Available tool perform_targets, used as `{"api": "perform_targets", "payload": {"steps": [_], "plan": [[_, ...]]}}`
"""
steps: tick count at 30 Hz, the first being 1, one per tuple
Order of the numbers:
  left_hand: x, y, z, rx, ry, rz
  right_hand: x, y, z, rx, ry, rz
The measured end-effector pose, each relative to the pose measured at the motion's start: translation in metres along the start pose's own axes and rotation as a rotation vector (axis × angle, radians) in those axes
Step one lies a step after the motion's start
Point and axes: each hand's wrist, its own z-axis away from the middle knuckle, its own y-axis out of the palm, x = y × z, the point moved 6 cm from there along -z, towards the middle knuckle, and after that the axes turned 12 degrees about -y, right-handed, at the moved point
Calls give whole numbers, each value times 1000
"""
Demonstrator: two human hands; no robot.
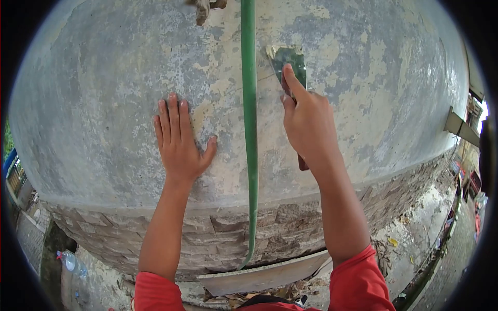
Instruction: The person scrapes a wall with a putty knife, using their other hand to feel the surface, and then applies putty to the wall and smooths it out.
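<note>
My left hand [179, 140] lies flat on the peeling grey wall [119, 103], its fingers pointing up and the thumb spread to the side. To the right of the green strap [249, 103] hanging down the wall, my right hand [309, 124] grips a scraper [291, 59]. Its wide metal blade points up against the wall, with my index finger stretched along it. The lower end of the dark handle shows below my palm. Neither hand touches the strap.
Rough stone blocks [197, 233] line the wall's base, with a pale board [264, 274] below them. A plastic bottle [75, 264] lies at the lower left. A bracket [461, 127] sticks out at the right. Dry leaves and litter lie on the ground.
</note>
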Motion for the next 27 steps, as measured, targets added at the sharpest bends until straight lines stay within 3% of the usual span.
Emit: {"api": "perform_targets", "payload": {"steps": [7, 10, 16, 19, 22, 24, 27], "plan": [[0, -1, 1, 25, -8, 20, -6, 77, 152, 92, 126, -86], [-1, -1, 0, 22, -2, 29, -9, 74, 138, 21, 133, -124], [-1, -1, -2, 38, -6, 25, -9, 9, 21, -96, 23, 42], [-2, -1, -2, 35, -3, 30, -9, 11, 29, -47, 48, 12], [-1, -1, -2, 36, -12, 31, -3, 50, 101, 29, 49, -149], [0, -2, 0, 38, -27, 30, 5, 63, 123, 126, 75, -47], [-2, -1, -2, 31, -19, 36, 1, 51, 96, 8, 20, -76]]}}
